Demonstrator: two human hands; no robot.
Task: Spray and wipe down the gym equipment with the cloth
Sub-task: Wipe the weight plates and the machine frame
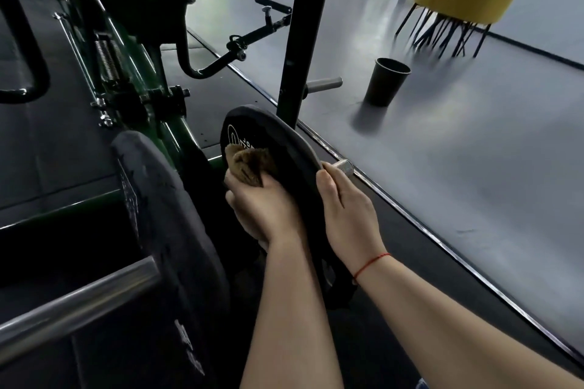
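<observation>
**Cloth held on small weight plate**

The left hand is closed round the bunched brown cloth, holding it against the face of the black weight plate. The right hand grips the plate's rim, thumb over the edge, just beside a knurled metal peg. A larger plate on a steel bar stands to the left. An open dark bin stands on the grey floor, well apart; its inside is too dark to tell what it holds
</observation>
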